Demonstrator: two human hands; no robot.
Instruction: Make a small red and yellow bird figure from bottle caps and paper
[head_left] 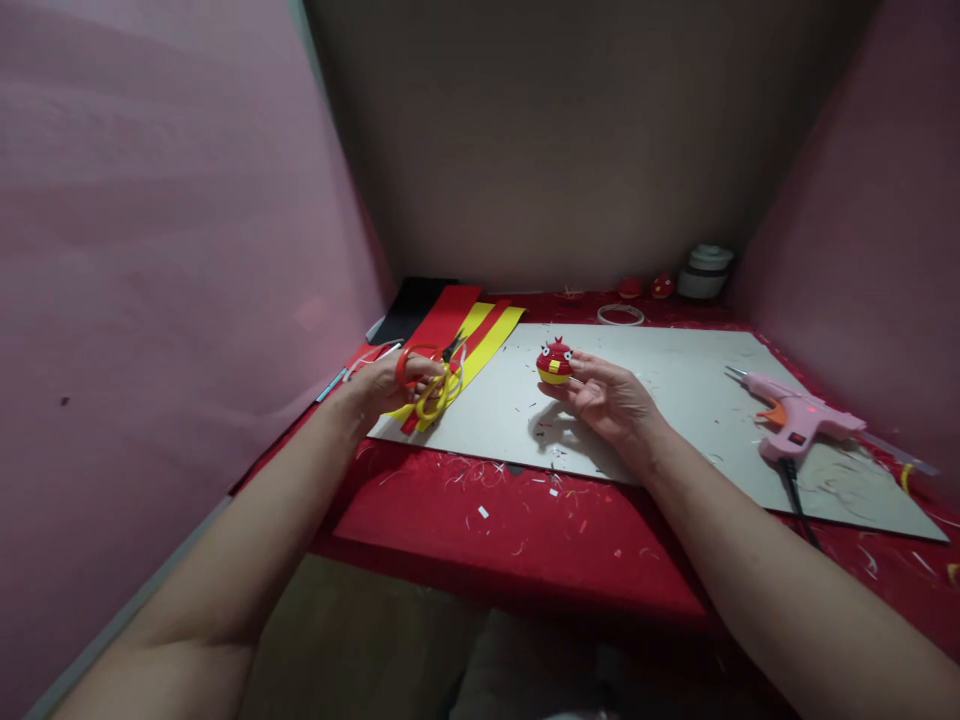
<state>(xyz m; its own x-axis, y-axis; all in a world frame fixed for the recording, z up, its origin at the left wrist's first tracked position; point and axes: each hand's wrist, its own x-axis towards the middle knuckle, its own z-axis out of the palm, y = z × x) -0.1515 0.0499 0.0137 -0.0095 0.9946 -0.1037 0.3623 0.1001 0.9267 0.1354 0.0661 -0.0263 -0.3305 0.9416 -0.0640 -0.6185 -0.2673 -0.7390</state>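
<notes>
My right hand (600, 395) holds a small red-and-yellow bird figure (555, 362) between its thumb and fingers, above the white board. The figure has two white eyes, a yellow beak and a little red crest. On the left, my left hand (411, 382) is closed on scissors (441, 390) with yellow handle loops and dark blades pointing away. A red loop (405, 366) shows by its fingers; I cannot tell if it belongs to the same scissors. Under that hand lie yellow paper strips (499, 335) and red ones (448, 312).
A pink glue gun (806, 410) with a black cord lies on the white board (690, 375) at right. Behind stand a lidded pot (705, 272) and red figures (661, 286), near a white ring (620, 315). Scraps litter the red cloth (450, 510); pink walls flank both sides.
</notes>
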